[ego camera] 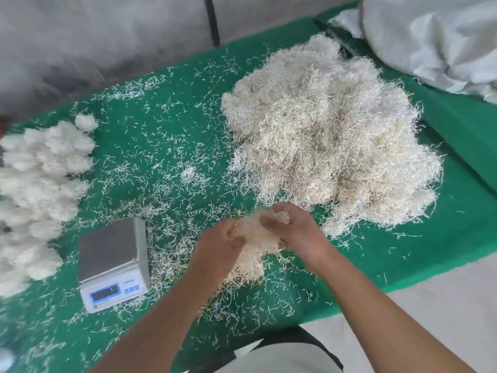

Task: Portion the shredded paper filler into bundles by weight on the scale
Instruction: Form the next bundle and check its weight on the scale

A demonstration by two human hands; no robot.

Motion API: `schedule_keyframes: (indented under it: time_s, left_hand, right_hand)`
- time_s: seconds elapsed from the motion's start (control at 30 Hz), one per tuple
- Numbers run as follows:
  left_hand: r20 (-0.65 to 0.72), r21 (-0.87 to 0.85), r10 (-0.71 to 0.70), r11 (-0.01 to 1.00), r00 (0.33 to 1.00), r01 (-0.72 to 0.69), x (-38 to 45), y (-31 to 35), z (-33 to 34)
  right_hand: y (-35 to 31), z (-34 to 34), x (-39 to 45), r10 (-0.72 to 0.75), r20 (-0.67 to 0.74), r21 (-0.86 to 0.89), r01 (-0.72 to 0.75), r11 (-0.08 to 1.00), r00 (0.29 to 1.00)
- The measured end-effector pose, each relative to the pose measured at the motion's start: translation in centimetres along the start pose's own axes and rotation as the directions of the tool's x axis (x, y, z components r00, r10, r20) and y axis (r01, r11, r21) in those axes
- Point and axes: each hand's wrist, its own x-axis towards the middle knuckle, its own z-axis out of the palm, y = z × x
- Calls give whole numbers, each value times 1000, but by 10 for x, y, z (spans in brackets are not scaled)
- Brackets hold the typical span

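A big loose heap of cream shredded paper filler (330,135) lies on the green table cover at the right. Both hands hold one clump of filler (254,243) just in front of that heap. My left hand (217,249) grips the clump's left side and my right hand (293,232) grips its top right, fingers curled into the strands. A small digital scale (113,262) with a bare steel platform sits to the left of the hands. Several rounded filler bundles (40,189) are piled at the far left.
Loose strands litter the green table cover (166,130) all round the scale. A white sack (435,39) lies at the back right. A grey wall runs behind the table. The table's front edge is near my body, with pale floor at the lower right.
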Motion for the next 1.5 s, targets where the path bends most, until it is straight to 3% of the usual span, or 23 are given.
schedule_keyframes:
  time_s: [0.07, 0.2, 0.27, 0.37, 0.43, 0.53, 0.63, 0.73, 0.83, 0.93, 1.03, 1.13, 1.17, 1.23, 1.3, 1.4, 1.5]
  left_hand:
    - [-48, 48, 51, 998, 998, -49, -3, 4, -6]
    - [-34, 34, 112, 993, 993, -111, -8, 11, -14]
    - [13, 96, 161, 982, 987, -161, -12, 13, -18]
    - [119, 327, 174, 923, 978, -204, -17, 12, -21]
    - [147, 433, 162, 876, 976, -211, -18, 8, -22]
    - [121, 469, 167, 860, 979, -204, -24, -6, -28]
    - [-64, 397, 115, 914, 991, -80, -24, -32, -46]
    - [-188, 261, 4, 964, 982, 46, -20, -41, -67]
    - [-189, 170, 13, 985, 982, 20, -21, -33, -77]
    - [-159, -2, -30, 1000, 987, 30, -22, -13, -76]
    - [-122, -299, -129, 950, 984, 88, -21, 14, -71]
    - [-72, -282, -48, 959, 996, 26, -16, 32, -65]
    - [-38, -374, -35, 927, 999, 18, -17, 36, -63]
    - [-32, -630, 9, 776, 999, -27, -19, 51, -59]
    - [-114, -748, -95, 663, 989, -23, -20, 62, -48]
    - [-242, -696, -136, 714, 961, -74, -21, 71, -30]
    - [-82, -803, -123, 595, 989, 7, -27, 78, -26]
  right_hand:
    - [2, -7, -6, -40, 24, -217, 44, 975, 999]
    - [6, 4, -8, -93, 126, -545, 148, 825, 988]
    - [11, 8, -3, -122, 63, -650, 133, 748, 991]
    - [13, 4, 3, -185, -32, -768, 94, 633, 982]
    - [18, -4, 8, -173, -144, -688, 27, 725, 974]
    - [23, -30, 17, -50, -384, -371, -104, 923, 922]
    - [26, -63, 25, 140, -518, -135, -243, 961, 844]
    - [30, -75, 36, 145, -480, -238, -287, 928, 865]
    - [24, -59, 41, 113, -258, -409, -214, 887, 960]
    - [12, -33, 33, -5, -141, -394, -51, 918, 990]
    - [-8, -1, 9, -272, -109, -326, 224, 918, 956]
    - [-37, 37, -14, -442, 34, -161, 441, 883, 896]
    - [-44, 49, -18, -497, 52, -148, 499, 854, 866]
    - [-52, 74, -22, -558, 50, -75, 560, 825, 829]
    - [-57, 96, -25, -513, -40, 62, 514, 855, 858]
    - [-65, 111, -27, -377, -225, 283, 430, 857, 899]
    - [-77, 107, -15, -294, -336, 267, 390, 881, 895]
